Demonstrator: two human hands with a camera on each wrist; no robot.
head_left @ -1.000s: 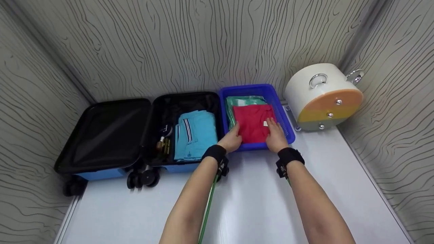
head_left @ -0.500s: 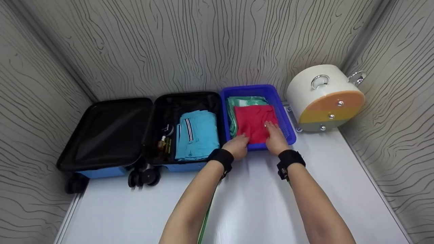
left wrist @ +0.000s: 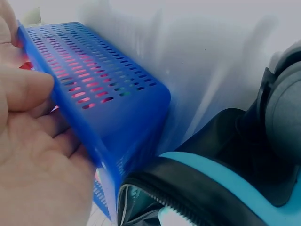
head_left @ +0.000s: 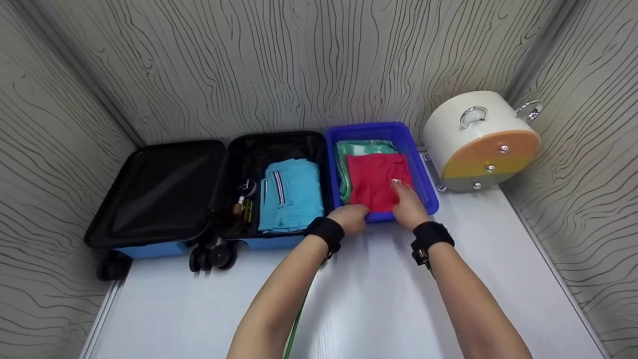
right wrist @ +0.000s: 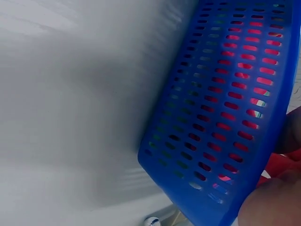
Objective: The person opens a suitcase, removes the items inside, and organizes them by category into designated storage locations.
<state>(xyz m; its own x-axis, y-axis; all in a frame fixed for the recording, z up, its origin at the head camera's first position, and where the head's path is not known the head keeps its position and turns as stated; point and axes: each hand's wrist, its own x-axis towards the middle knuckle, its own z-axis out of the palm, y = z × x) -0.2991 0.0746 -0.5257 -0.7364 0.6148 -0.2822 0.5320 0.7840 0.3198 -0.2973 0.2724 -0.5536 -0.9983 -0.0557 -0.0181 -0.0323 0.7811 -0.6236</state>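
Note:
A folded red garment (head_left: 376, 177) lies on top of green folded cloth (head_left: 371, 145) in a blue slotted plastic basket (head_left: 331, 137). My left hand (head_left: 350, 218) reaches over the front rim at the garment's near left corner. In the left wrist view its thumb is by the rim, and the fingertips are hidden behind it, so their hold is unclear. My right hand (head_left: 409, 208) rests on the garment's front right, fingers extended beside a small white label (head_left: 395, 181). Red cloth shows between its thumb and a finger in the right wrist view.
An opened suitcase (head_left: 167, 192) stands left of the basket. Its near half holds folded light-blue clothing (head_left: 294, 194), a round dark container (head_left: 247, 188) and small bottles (head_left: 242, 208). A round cream case with a striped front (head_left: 478, 134) stands to the right, by patterned walls.
My left hand has moved from the garment's left edge to its near left corner at the front rim. The right hand has stayed on the front right, shifting slightly near the label.

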